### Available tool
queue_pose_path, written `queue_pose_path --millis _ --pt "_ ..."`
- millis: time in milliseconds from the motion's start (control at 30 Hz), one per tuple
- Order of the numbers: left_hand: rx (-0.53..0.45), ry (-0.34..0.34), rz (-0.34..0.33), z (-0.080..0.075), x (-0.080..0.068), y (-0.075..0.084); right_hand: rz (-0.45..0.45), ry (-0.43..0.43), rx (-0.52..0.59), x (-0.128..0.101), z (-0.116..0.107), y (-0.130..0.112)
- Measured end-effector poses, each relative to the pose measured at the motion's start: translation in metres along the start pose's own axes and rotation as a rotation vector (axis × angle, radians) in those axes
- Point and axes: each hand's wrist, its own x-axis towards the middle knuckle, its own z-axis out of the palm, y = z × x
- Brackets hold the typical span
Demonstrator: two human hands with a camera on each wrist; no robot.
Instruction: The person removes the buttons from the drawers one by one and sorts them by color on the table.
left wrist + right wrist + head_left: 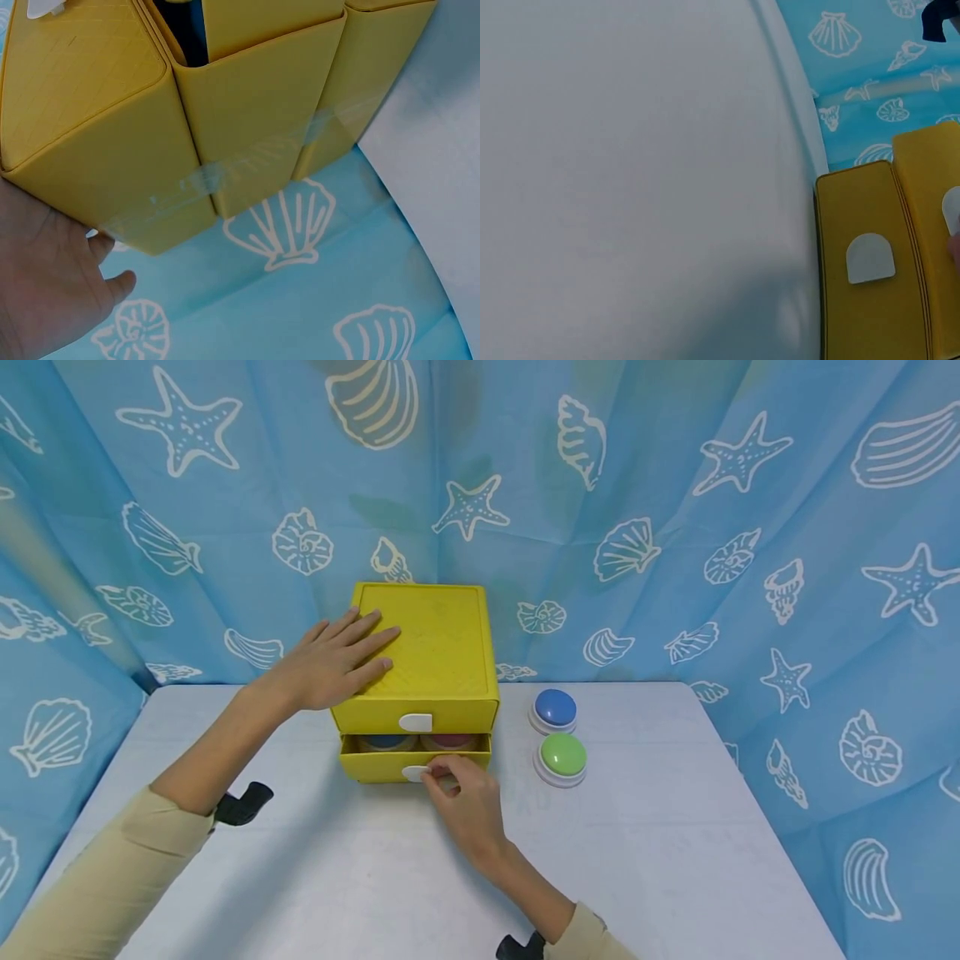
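Drawers, two of them, sat in a yellow drawer box (438, 647) at the back middle of the white table (660, 860), against the blue seashell-print cloth (675, 510). Left hand (330, 664) lay flat on the box's top, fingers straight and spread toward the lid's left half, gripping nothing; in the left wrist view only the palm edge and two fingertips showed at the lower left, the rest cut off. Right hand (461, 793) was at the lower drawer (375, 766), thumb and forefinger pinched on its white pull tab (415, 773), the tab mostly covered by the fingers. Lower drawer stood slightly out, showing a narrow slot with a bluish round item (386, 742) and a pinkish round item (448, 742) inside; only their tops showed, so couldn't tell what they were. Upper drawer (416, 714) was flush, its white tab (416, 722) free. Right wrist view showed table, a yellow drawer front and a tab, with just a sliver of finger at the right edge, so the grip wasn't readable there. Blue dome button (555, 708) and green dome button (563, 756) sat just right of the box, near each other. Black wrist mounts partly visible at both sleeves.
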Motion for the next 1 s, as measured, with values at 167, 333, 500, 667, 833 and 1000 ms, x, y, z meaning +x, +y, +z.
queue_pose_path --millis 167,333,500,667,833,1000 --pt "-0.001 0.002 -0.002 -0.001 0.0 0.0 -0.002 0.003 0.006 -0.013 -0.005 -0.006" --pt "-0.002 0.0 -0.003 -0.001 0.0 0.001 -0.007 0.014 0.019 -0.027 -0.01 -0.016" --pt "-0.013 -0.002 0.001 -0.001 -0.001 0.0 0.009 0.022 0.049 -0.042 -0.015 -0.025" --pt "-0.024 -0.004 0.004 -0.001 -0.001 0.0 0.002 0.029 0.07 -0.055 -0.02 -0.035" --pt "-0.029 -0.006 0.006 -0.002 -0.001 0.0 -0.016 0.037 0.051 -0.067 -0.025 -0.044" --pt "-0.042 -0.01 0.011 -0.002 -0.001 0.0 0.021 0.009 -0.001 -0.078 -0.027 -0.051"
